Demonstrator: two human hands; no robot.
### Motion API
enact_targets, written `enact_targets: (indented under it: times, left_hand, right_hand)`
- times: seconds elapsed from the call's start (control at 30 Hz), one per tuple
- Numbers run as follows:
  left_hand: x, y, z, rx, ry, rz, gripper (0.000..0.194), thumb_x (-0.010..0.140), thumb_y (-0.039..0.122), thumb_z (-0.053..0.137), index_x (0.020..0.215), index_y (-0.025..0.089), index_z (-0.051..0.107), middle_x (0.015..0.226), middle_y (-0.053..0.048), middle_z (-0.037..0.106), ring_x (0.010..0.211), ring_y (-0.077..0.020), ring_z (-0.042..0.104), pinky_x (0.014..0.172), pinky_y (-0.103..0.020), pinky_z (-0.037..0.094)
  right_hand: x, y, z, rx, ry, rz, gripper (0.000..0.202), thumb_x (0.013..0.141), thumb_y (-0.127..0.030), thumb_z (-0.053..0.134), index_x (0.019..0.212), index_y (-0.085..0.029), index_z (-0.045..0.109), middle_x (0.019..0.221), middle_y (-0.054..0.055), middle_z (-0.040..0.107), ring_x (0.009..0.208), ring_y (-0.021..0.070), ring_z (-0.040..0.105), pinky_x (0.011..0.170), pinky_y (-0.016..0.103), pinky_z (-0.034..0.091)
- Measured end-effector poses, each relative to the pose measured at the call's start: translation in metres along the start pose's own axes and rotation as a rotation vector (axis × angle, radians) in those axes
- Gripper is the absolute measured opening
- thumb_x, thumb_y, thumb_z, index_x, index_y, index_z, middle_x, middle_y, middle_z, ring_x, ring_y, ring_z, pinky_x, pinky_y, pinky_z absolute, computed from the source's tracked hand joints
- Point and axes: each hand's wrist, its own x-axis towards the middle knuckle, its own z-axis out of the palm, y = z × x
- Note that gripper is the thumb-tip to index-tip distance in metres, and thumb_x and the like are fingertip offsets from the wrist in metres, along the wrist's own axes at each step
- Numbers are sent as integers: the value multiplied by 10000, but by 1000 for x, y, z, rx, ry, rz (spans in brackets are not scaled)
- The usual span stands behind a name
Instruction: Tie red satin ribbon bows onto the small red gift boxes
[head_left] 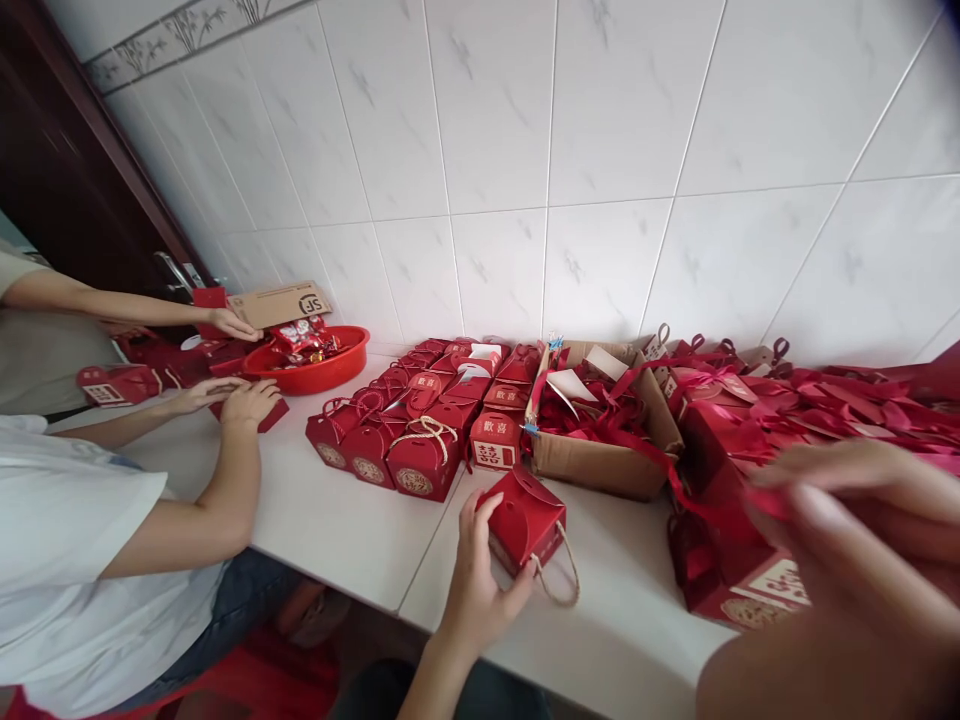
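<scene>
Slightly right of the middle, my left hand (480,570) grips a small red gift box (525,520) at its near left side, thumb below and fingers along the upper edge. The box's flaps are folded together on top, and a beige cord handle (574,575) hangs off its right side. Large and blurred at the right, my right hand (862,530) pinches a red ribbon (694,500). This ribbon runs left to the cardboard box (607,465), which is filled with ribbons and white cards. Red boxes with ribbons lie behind my right hand.
Finished-looking red boxes (420,455) stand in rows left of the cardboard box. More ribboned boxes (817,400) pile up at the right against the tiled wall (600,120). Two co-workers at the left reach around a red basin (345,370) of wrapped sweets.
</scene>
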Motion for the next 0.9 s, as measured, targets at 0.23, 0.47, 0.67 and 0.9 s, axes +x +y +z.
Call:
enact_targets:
  times: [0.23, 0.47, 0.67, 0.9]
  left_hand:
    - [4, -2, -26, -198, -123, -63, 849, 774, 144, 546, 1482, 296, 104, 1565, -102, 155, 1459, -308, 102, 1157, -549, 175]
    - [18, 16, -31, -16, -72, -110, 402, 889, 358, 511, 1283, 295, 455, 1562, -61, 171, 1462, -283, 81, 1150, -552, 194]
    - [34, 20, -21, 177, -17, 8, 229, 836, 226, 543, 1064, 238, 554, 1460, -102, 352, 1409, -318, 224, 1100, -569, 281]
    - [36, 19, -13, 170, 11, 34, 257, 763, 125, 529, 999, 221, 561, 1329, -126, 482, 1298, -318, 407, 1031, -567, 374]
  right_hand:
    - [44, 27, 64, -339, -923, 176, 202, 868, -321, 557, 723, -180, 566, 653, -7, 591, 586, 111, 497, 540, 229, 388]
    - [47, 63, 88, -540, -1076, 259, 171, 838, -265, 534, 690, -178, 540, 616, -15, 622, 564, 100, 511, 538, 218, 371]
    - [49, 69, 86, -642, -1057, 288, 164, 801, -231, 571, 648, -179, 537, 592, -7, 622, 570, 111, 513, 529, 225, 351]
    - [48, 76, 97, -665, -1096, 308, 148, 793, -238, 581, 660, -175, 580, 614, 8, 644, 595, 123, 539, 519, 226, 356]
